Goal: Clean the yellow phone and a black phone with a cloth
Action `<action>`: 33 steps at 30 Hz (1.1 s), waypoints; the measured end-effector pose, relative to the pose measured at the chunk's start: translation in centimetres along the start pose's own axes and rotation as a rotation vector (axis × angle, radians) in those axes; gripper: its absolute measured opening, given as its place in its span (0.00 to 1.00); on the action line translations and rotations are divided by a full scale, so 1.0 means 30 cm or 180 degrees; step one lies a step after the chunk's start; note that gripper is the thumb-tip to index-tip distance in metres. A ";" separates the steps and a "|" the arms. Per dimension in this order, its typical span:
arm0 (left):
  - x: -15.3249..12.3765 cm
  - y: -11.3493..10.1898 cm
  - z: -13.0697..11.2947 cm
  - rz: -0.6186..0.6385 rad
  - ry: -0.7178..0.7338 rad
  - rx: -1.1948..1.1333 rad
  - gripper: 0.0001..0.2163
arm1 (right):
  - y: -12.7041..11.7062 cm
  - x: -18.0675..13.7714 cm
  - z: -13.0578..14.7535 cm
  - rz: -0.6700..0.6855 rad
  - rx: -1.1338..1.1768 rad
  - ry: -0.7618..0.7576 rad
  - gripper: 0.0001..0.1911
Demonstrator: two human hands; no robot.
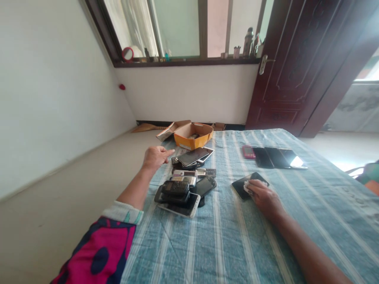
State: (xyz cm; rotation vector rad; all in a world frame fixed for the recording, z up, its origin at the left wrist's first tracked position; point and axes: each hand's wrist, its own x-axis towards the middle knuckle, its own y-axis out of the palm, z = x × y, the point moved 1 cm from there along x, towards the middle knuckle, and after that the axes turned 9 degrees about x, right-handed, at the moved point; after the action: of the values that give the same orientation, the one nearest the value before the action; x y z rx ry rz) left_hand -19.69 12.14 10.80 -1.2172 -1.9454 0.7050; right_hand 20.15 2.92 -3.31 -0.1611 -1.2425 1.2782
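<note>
My left hand (155, 157) hovers at the left edge of the striped bedspread (296, 221), fingers curled, forefinger stretched toward a tilted black phone (193, 156) on top of a pile of phones (185, 182). It holds nothing I can see. My right hand (264, 197) rests on a black phone (241, 186) lying flat on the cloth, pressing a small white wipe (251, 184) against its screen.
A row of phones (274, 157) lies further back on the bedspread, one pink. An open orange cardboard box (194, 135) sits at the far edge. Beyond are a white wall, a window sill with small items and a dark wooden door (299, 67).
</note>
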 end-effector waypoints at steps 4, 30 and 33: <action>0.033 -0.049 0.057 0.0114 0.0125 0.1230 0.08 | 0.005 -0.005 -0.009 0.0051 -0.0021 0.0036 0.19; -0.123 0.018 -0.079 0.0092 0.0305 -0.0847 0.15 | 0.001 -0.005 0.000 0.0158 -0.0024 0.0155 0.18; -0.264 0.116 -0.209 0.0750 0.1079 -0.0766 0.13 | -0.001 -0.005 0.007 0.0265 -0.0055 0.0157 0.18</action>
State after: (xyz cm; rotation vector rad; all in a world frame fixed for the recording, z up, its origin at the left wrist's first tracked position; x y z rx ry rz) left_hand -10.53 6.77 9.56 -1.6175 -1.6533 0.3529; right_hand 20.02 2.70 -3.29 -0.2577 -1.2155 1.3278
